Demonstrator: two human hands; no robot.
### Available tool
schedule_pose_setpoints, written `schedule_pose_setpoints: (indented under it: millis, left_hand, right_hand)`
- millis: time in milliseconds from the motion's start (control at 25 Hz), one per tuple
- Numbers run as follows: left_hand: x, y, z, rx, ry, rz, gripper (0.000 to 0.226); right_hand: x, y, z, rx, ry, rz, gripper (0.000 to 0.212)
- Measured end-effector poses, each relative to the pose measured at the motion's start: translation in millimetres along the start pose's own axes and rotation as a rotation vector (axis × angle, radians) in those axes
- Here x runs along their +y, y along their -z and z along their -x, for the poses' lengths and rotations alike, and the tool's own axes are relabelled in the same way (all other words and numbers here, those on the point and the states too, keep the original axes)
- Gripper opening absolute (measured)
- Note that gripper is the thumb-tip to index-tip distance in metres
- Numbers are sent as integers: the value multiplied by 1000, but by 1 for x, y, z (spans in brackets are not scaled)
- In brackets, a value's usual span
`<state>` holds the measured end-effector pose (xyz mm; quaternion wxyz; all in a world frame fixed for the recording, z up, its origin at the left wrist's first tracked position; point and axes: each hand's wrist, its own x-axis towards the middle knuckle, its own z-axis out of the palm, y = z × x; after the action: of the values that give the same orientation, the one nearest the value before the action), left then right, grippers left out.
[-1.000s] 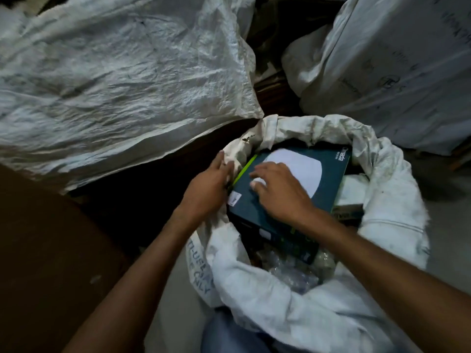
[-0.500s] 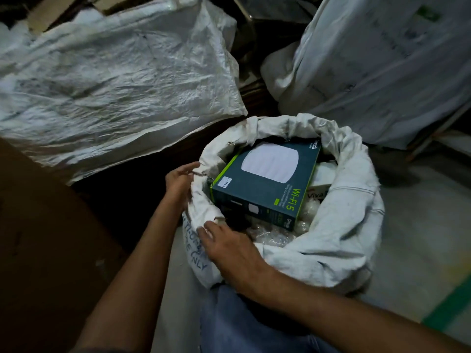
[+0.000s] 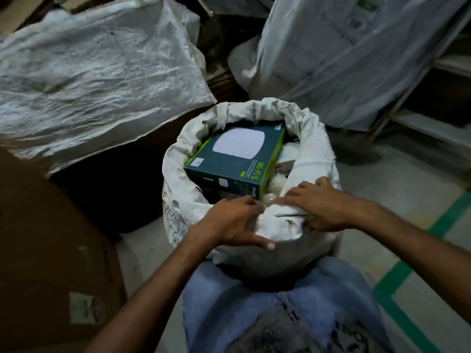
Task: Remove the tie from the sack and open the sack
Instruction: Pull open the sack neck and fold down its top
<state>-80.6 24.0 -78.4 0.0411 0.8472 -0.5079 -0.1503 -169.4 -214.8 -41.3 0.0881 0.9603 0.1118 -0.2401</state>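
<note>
A single head-worn camera looks forward and steeply down — close above the open sack (image 3: pixel 313 138).

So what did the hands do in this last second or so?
The right hand left the top of the dark teal Wi-Fi box and moved to the near rim of the white woven sack. The left hand slid from the left rim to join it; both now grip the rolled fabric. The box and open sack stayed put.

The sack (image 3: pixel 178 194) — white woven cloth, grubby, with dark lettering down its left wall — stands upright on the floor (image 3: pixel 382 179), its mouth wide open and the rim rolled outward into a thick collar.
</note>
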Motion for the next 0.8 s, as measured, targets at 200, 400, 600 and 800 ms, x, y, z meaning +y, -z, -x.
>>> schedule_pose_setpoints:
  millis: [200, 400, 600, 800]
  left_hand:
    - [24, -29, -4, 271, -7, -256, 50]
    - [24, -87, 5, 614, -71, -543, 41]
    - [39, -35, 19, 289, -65, -266, 55]
    - [56, 10, 47, 351, 131, -112, 48]
  right_hand:
    - [-17, -18, 9, 398, -111, 228, 27]
    - [-52, -79, 4, 635, -264, 181, 19]
    - [-41, -46, 38, 260, -203, -143, 56]
    - [-34, 4, 85, 534, -283, -398, 46]
